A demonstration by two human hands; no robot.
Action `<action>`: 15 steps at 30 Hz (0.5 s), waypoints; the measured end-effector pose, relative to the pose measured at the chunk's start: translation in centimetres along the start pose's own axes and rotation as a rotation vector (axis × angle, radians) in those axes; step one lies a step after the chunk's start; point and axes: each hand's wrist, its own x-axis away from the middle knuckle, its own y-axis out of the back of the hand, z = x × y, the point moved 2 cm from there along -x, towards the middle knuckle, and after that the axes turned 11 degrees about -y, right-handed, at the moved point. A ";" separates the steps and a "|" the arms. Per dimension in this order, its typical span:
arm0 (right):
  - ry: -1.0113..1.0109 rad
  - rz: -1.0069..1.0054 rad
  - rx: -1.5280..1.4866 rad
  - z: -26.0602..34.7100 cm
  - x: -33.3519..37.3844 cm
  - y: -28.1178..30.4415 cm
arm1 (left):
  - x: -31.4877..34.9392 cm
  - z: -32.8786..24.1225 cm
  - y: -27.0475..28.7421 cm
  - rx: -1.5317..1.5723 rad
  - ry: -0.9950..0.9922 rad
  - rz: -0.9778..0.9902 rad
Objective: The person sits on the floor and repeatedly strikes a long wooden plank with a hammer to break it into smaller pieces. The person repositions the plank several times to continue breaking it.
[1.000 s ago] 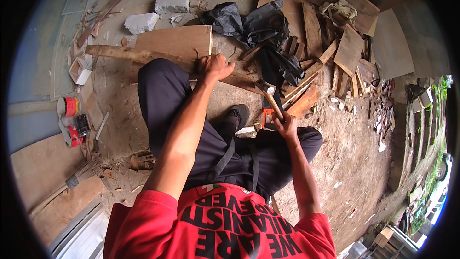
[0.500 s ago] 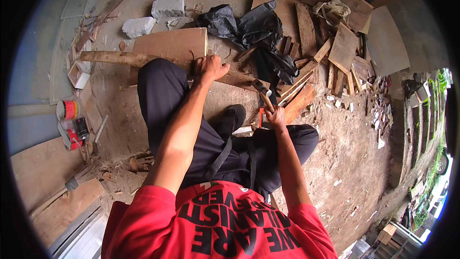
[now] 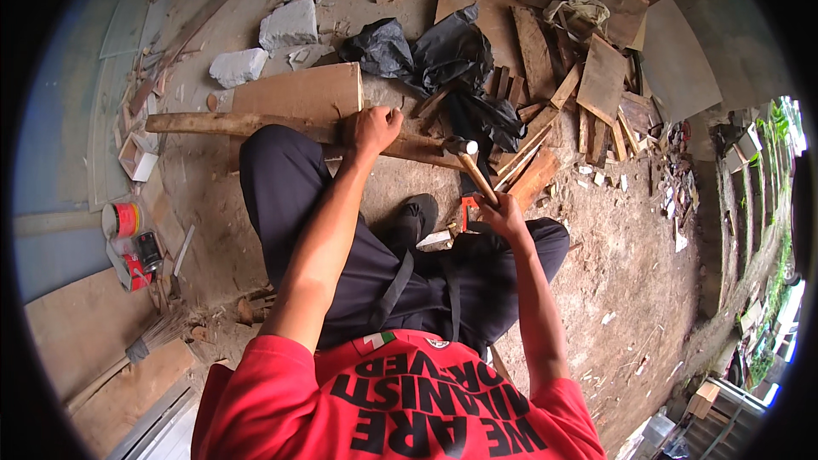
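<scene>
Fingers of the left hand (image 3: pixel 372 129) curl down onto a long rough brown wooden beam (image 3: pixel 256 125) lying across the dirt ahead of the knees. Right hand (image 3: pixel 504 215) is closed around the wooden handle of a metal-headed hammer (image 3: pixel 467 159), its head just above the beam's right end, beside crumpled black plastic sheeting (image 3: pixel 443 55).

The left hand (image 3: pixel 372 129) grips a long wooden pole (image 3: pixel 256 125) that lies across the person's raised knee. Just right of that hand, the right hand (image 3: pixel 503 215) holds a wooden-handled hammer (image 3: pixel 470 167), its head touching the pole. Beyond the pole lie a flat board (image 3: pixel 298 92), black plastic sheeting (image 3: pixel 443 55) and scrap planks (image 3: pixel 596 77).
</scene>
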 end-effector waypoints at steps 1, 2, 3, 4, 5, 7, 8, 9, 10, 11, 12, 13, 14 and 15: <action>0.032 0.030 -0.079 0.0 0.2 0.2 | -0.1 -0.1 -0.1 0.085 -0.029 -0.038; 0.059 0.063 -0.158 0.0 0.4 0.4 | 0.0 -0.3 -0.5 0.113 -0.114 0.006; -0.005 0.073 -0.131 -0.1 0.0 0.6 | 0.2 -0.4 -0.7 0.130 -0.193 0.052; 0.065 0.002 0.051 -0.9 -0.2 1.0 | 0.5 -0.6 -1.0 0.147 -0.271 0.097; 0.036 -0.055 0.184 2.3 0.9 1.3 | 1.1 -1.0 -0.5 0.106 -0.339 0.151; 0.041 -0.137 0.311 5.6 2.1 2.2 | 1.7 -1.7 0.2 -0.068 -0.415 0.325; 0.070 -0.156 0.301 4.7 1.7 3.0 | 1.7 -1.7 0.5 -0.043 -0.533 0.324; 0.099 -0.158 0.302 4.6 1.4 3.2 | 1.6 -1.4 1.2 -0.020 -0.647 0.317; 0.100 -0.137 0.331 3.8 0.8 3.1 | 1.7 -1.3 1.7 0.003 -0.760 0.310; 0.132 -0.149 0.295 4.1 0.9 2.9 | 1.7 -1.1 1.8 -0.079 -0.673 0.430; 0.169 -0.163 0.260 5.1 1.3 2.8 | 1.4 -1.2 1.7 -0.163 -0.582 0.541; 0.156 -0.173 0.333 6.0 1.7 2.5 | 1.1 -1.4 1.6 -0.244 -0.485 0.650; 0.145 -0.165 0.373 6.1 1.7 2.6 | 0.9 -1.4 1.2 -0.314 -0.391 0.760; 0.126 -0.174 0.360 6.3 1.5 2.5 | 0.8 -1.4 1.3 -0.309 -0.393 0.719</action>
